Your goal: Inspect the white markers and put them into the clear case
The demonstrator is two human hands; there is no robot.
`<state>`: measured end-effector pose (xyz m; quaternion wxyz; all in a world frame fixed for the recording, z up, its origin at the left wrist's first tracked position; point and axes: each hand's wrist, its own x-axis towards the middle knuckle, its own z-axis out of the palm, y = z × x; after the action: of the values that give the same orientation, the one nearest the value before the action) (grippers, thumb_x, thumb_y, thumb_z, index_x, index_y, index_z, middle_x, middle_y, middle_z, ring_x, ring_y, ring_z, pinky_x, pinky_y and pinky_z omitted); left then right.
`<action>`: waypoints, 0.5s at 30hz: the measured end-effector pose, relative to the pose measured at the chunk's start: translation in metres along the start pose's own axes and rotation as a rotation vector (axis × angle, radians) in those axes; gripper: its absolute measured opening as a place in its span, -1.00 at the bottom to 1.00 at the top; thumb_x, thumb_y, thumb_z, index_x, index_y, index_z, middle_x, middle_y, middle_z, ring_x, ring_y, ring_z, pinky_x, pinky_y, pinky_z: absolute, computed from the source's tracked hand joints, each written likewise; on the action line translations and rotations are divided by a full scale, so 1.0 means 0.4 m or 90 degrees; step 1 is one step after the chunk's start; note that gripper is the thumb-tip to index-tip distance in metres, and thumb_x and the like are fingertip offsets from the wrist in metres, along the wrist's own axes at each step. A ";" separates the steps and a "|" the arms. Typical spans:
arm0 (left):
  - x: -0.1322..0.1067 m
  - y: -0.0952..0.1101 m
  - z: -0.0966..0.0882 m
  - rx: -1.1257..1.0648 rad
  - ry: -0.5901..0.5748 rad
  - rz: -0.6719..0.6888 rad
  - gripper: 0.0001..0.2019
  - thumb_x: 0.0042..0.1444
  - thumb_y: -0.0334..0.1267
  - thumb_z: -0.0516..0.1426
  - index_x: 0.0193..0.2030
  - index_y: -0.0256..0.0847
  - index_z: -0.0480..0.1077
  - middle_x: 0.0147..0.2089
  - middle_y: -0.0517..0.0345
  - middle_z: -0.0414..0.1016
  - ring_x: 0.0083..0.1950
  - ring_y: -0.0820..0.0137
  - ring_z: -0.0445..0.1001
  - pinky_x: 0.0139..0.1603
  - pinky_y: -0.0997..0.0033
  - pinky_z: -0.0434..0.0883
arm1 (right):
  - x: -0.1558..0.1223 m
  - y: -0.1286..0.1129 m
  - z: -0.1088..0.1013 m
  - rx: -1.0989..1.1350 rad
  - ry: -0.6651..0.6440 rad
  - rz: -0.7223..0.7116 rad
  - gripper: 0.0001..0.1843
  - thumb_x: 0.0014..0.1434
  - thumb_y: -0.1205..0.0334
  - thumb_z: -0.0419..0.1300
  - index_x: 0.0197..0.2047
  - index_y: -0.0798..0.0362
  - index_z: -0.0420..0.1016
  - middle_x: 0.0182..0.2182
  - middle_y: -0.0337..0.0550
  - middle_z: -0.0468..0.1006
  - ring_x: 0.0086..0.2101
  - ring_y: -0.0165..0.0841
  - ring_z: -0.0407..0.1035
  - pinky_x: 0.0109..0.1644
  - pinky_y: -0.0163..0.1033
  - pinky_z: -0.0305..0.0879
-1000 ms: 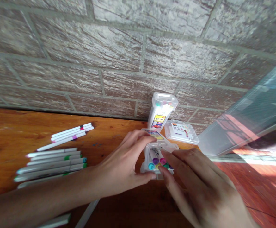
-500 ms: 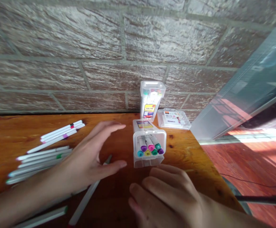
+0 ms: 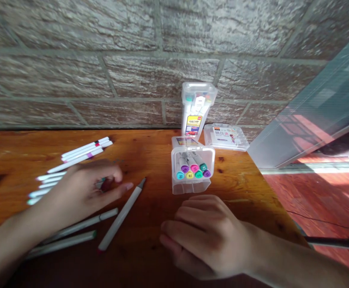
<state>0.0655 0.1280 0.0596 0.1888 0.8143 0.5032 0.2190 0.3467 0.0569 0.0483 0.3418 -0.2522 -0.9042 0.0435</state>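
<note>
A clear plastic marker case (image 3: 192, 170) lies on its side on the wooden table (image 3: 150, 152), its open end toward me, showing several coloured marker caps. My left hand (image 3: 84, 190) reaches left over a row of loose white markers (image 3: 46, 186), fingers spread and slightly blurred, holding nothing that I can see. My right hand (image 3: 206, 236) rests low on the table in front of the case, fingers curled loosely under, nothing visible in it. A single marker (image 3: 122, 216) lies diagonally between both hands.
A second clear case (image 3: 196, 108) with markers stands upright against the brick wall. A flat clear lid (image 3: 225, 137) lies beside it. More markers (image 3: 84, 150) lie at the back left, two others (image 3: 72, 236) near my left forearm. The table edge drops off at right.
Both hands have let go of the lying case. My left hand swung left to the loose markers and my right hand drew back toward me.
</note>
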 end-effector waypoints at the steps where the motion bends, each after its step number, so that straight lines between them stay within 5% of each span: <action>1: -0.001 -0.003 0.002 0.052 -0.049 0.043 -0.70 0.20 -0.03 0.26 -0.46 -0.14 0.46 -0.50 0.30 0.44 -0.48 0.44 0.37 -0.43 0.46 0.24 | 0.000 0.001 -0.001 -0.002 -0.003 0.003 -0.69 0.36 0.37 0.15 -0.38 0.16 0.65 -0.59 -0.24 0.44 -0.58 -0.36 0.25 -0.51 -0.18 0.11; 4: -0.003 -0.016 0.012 0.135 -0.095 0.088 -0.65 0.29 -0.04 0.18 -0.48 -0.14 0.36 -0.52 0.28 0.38 -0.50 0.42 0.33 -0.45 0.41 0.18 | -0.003 0.008 0.002 -0.007 -0.008 0.011 -0.67 0.39 0.33 0.13 -0.37 0.13 0.63 -0.57 -0.24 0.46 -0.57 -0.36 0.28 -0.48 -0.19 0.14; 8: -0.005 -0.022 0.031 0.176 -0.059 0.114 -0.54 0.29 0.04 0.18 -0.56 -0.14 0.25 -0.59 0.27 0.28 -0.54 0.43 0.24 -0.47 0.36 0.09 | -0.008 0.017 0.017 0.002 -0.026 0.015 -0.66 0.38 0.29 0.15 -0.42 0.12 0.61 -0.57 -0.24 0.46 -0.57 -0.37 0.28 -0.51 -0.17 0.11; 15: -0.004 -0.020 0.051 0.205 -0.111 0.124 -0.55 0.28 0.09 0.18 -0.51 -0.16 0.33 -0.52 0.22 0.39 -0.48 0.40 0.35 -0.41 0.37 0.15 | -0.013 0.014 0.031 0.023 -0.072 0.014 -0.67 0.36 0.28 0.18 -0.46 0.10 0.56 -0.58 -0.27 0.46 -0.57 -0.37 0.31 -0.50 -0.15 0.10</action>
<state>0.0699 0.1281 0.0382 0.0775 0.8947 0.4323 0.0815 0.3444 0.0603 0.0343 0.2941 -0.2531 -0.9183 0.0782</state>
